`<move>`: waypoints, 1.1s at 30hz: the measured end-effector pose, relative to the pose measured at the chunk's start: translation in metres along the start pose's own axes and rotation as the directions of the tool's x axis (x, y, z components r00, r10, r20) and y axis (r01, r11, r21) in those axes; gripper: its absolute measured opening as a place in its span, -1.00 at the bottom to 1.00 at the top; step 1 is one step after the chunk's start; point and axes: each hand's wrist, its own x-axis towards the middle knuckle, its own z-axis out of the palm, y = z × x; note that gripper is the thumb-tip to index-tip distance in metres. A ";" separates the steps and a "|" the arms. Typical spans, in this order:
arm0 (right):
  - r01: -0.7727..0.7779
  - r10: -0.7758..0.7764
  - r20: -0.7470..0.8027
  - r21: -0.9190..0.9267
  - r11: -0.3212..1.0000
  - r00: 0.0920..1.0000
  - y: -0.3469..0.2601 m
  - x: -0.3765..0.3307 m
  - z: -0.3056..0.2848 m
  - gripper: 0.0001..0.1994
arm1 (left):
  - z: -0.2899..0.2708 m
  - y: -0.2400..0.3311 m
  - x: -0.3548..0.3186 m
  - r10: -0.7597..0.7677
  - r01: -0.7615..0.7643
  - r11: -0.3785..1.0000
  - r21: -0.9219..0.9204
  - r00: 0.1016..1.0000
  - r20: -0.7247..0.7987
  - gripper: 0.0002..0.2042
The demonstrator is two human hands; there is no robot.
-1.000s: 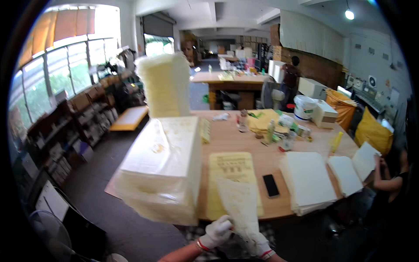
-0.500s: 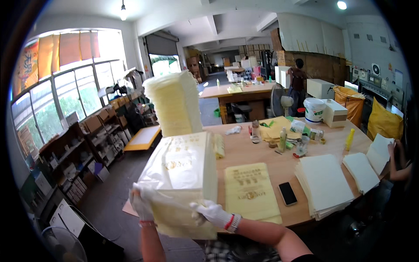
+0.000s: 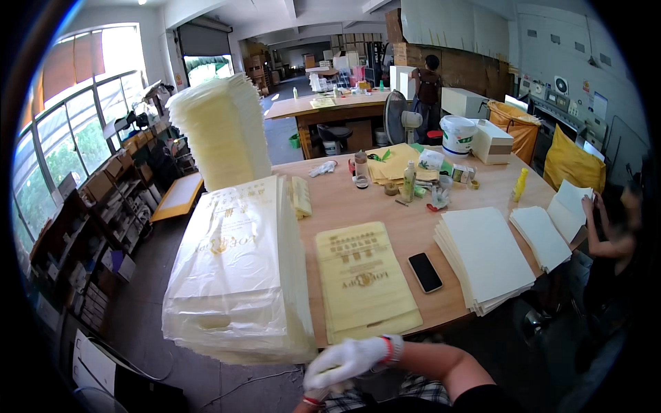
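Both my hands wear white gloves with red cuffs, and they meet low in the picture, just off the table's near edge. My right hand (image 3: 352, 359) lies over the left with its fingers curled down, and what they hold, if anything, is hidden. Of my left hand (image 3: 311, 398) only the part near the wrist shows; its fingers are covered. Left of them stands a thick stack of pale yellow plastic bags (image 3: 231, 275) with printing, a handle slot near its front edge and loose film hanging down. A flat, smaller pile of similar yellow bags (image 3: 365, 296) lies in front of me.
Behind the large stack rises a tall pile of yellow bags (image 3: 220, 134). A black phone (image 3: 425, 272) and stacked white sheets (image 3: 487, 251) lie to the right. Bottles (image 3: 409, 182), yellow sheets (image 3: 394, 165) and a white bucket (image 3: 457, 135) are farther back. A person (image 3: 613, 234) handles white board at right.
Both my hands have left the front of the large bag stack and come together, lower and nearer to me. The bag edges they held now hang free. The view has shifted right.
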 end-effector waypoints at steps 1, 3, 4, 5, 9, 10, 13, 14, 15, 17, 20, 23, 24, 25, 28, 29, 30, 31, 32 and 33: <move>-0.345 0.351 -0.028 0.134 0.929 0.936 -0.002 -0.035 0.001 -0.71 | -0.008 0.037 -0.006 0.063 -0.067 0.997 0.037 0.994 0.093 -0.87; -0.246 0.402 -0.337 0.420 0.874 0.852 0.068 -0.098 0.008 -0.72 | -0.047 0.101 -0.005 0.240 -0.255 0.966 0.031 0.939 0.246 -0.90; -0.201 0.458 -0.432 0.520 0.831 0.777 0.100 -0.128 0.016 -0.69 | -0.092 0.119 -0.006 0.386 -0.390 0.917 -0.087 0.809 0.444 -0.59; -0.131 0.533 -0.528 0.618 0.775 0.662 0.119 -0.152 0.029 -0.65 | -0.093 0.137 0.016 0.552 -0.608 0.780 0.148 0.780 0.295 -0.61; -0.024 0.641 -0.688 0.675 0.737 0.340 0.169 -0.208 0.070 -0.67 | -0.119 0.191 0.098 0.732 -0.256 0.252 0.933 0.681 -0.011 -0.52; 0.019 0.630 -0.719 0.664 0.748 0.294 0.173 -0.215 0.077 -0.67 | -0.125 0.190 0.116 0.631 -0.171 0.198 0.965 0.775 0.008 -0.49; 0.113 0.593 -0.758 0.637 0.762 0.271 0.195 -0.233 0.086 -0.66 | -0.142 0.162 0.144 0.120 -0.254 0.046 0.966 0.962 0.247 -0.47; 0.096 0.604 -0.758 0.640 0.763 0.246 0.192 -0.227 0.086 -0.66 | -0.144 0.158 0.143 0.113 -0.259 0.054 0.964 0.961 0.252 -0.47; 0.080 0.617 -0.755 0.645 0.760 0.220 0.184 -0.220 0.088 -0.66 | -0.145 0.156 0.142 0.103 -0.267 0.063 0.962 0.960 0.260 -0.47; 0.076 0.617 -0.752 0.646 0.759 0.232 0.185 -0.213 0.092 -0.66 | -0.144 0.158 0.143 0.084 -0.276 0.088 0.957 0.959 0.269 -0.48; 0.071 0.602 -0.740 0.647 0.760 0.301 0.192 -0.202 0.099 -0.66 | -0.141 0.167 0.140 0.060 -0.286 0.128 0.950 0.958 0.280 -0.48; 0.016 0.609 -0.733 0.643 0.766 0.304 0.179 -0.185 0.101 -0.66 | -0.140 0.174 0.132 0.061 -0.301 0.118 0.946 0.953 0.296 -0.49; 0.108 0.586 -0.714 0.665 0.739 0.383 0.190 -0.183 0.102 -0.68 | -0.142 0.171 0.131 0.073 -0.304 0.090 0.949 0.952 0.298 -0.49; 0.078 0.595 -0.682 0.682 0.727 0.426 0.198 -0.178 0.098 -0.68 | -0.144 0.170 0.130 0.087 -0.306 0.061 0.950 0.950 0.300 -0.50; -0.126 0.358 -0.812 0.339 0.932 0.460 0.187 -0.140 0.081 -0.69 | -0.150 0.162 0.132 0.249 -0.383 -0.044 0.923 0.890 0.382 -0.57; -0.002 0.217 -0.820 0.254 0.967 0.530 0.179 -0.114 0.063 -0.69 | -0.144 0.157 0.127 0.381 -0.421 0.010 0.907 0.840 0.386 -0.60; -0.043 -0.233 -0.760 -0.325 0.945 0.607 0.158 -0.093 0.044 -0.68 | -0.135 0.149 0.120 0.494 -0.466 0.073 0.882 0.785 0.374 -0.63; -0.021 -0.124 -0.746 -0.182 0.983 0.654 0.118 -0.077 0.034 -0.68 | -0.124 0.136 0.113 0.591 -0.510 0.136 0.850 0.730 0.343 -0.65; 0.181 0.162 -0.590 0.478 0.860 0.791 0.081 -0.068 0.027 -0.68 | -0.101 0.116 0.098 0.650 -0.460 0.228 0.858 0.728 0.217 -0.68; 0.178 0.094 -0.564 0.408 0.895 0.820 0.052 -0.068 0.029 -0.69 | -0.078 0.090 0.071 0.706 -0.402 0.303 0.864 0.703 0.079 -0.69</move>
